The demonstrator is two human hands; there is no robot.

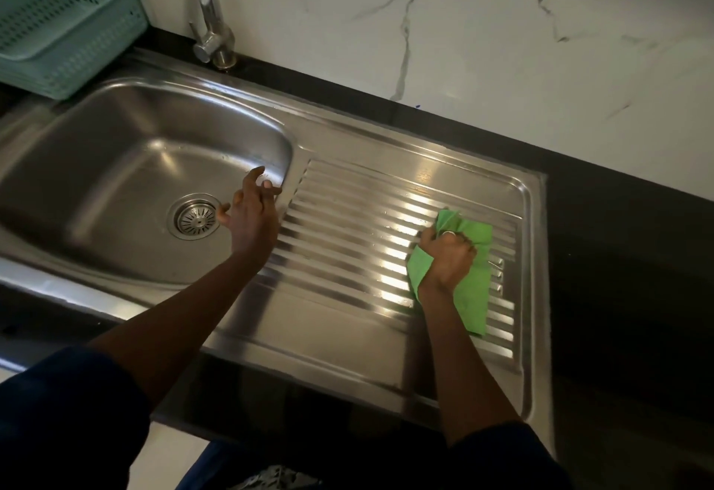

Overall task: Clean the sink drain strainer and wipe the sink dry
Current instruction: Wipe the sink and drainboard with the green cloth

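A stainless steel sink (116, 165) has a round metal drain strainer (196, 216) seated in the bottom of its basin. A ribbed draining board (347, 226) extends to the right of the basin. My right hand (446, 257) is shut on a green cloth (477, 288) and presses it onto the right part of the ribbed board. My left hand (251, 211) hovers over the basin's right rim, just right of the strainer, with its fingers spread and nothing in it.
A chrome tap (210, 21) stands behind the basin. A teal plastic basket (65, 25) sits at the back left. A dark countertop (618, 277) surrounds the sink, and a white marble wall (463, 25) rises behind it.
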